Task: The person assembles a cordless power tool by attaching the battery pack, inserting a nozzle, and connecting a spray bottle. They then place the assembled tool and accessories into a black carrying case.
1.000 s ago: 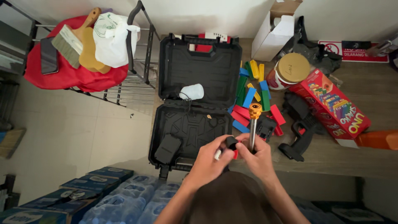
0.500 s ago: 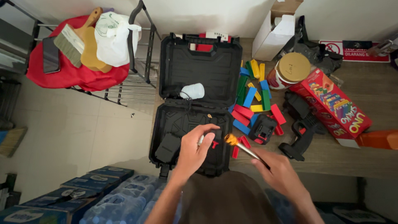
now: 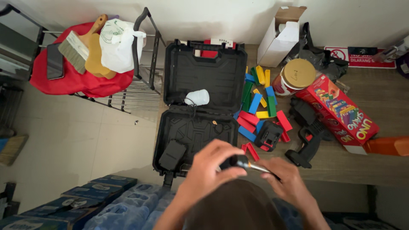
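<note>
My left hand [image 3: 208, 170] and my right hand [image 3: 290, 182] meet just in front of me, below the open black tool case [image 3: 172, 81]. Between them is a screwdriver [image 3: 243, 162] with a black and orange handle. The left hand wraps the handle. The right hand's fingers pinch the metal shaft, and its tip is hidden under them. Inside the case lie a white adapter [image 3: 197, 97] and a black block [image 3: 172, 154].
Coloured wooden blocks [image 3: 255, 104] are scattered right of the case, beside a black battery [image 3: 268, 135], a black drill [image 3: 309, 138], a red game box [image 3: 341, 110] and a gold-lidded tin [image 3: 298, 74]. A wire rack with red cloth [image 3: 81, 79] stands left. Wrapped bottle packs [image 3: 106, 200] sit at lower left.
Half a second ago my left hand was over the case and my right held the screwdriver apart. The hands have since come together on the tool, lower in view.
</note>
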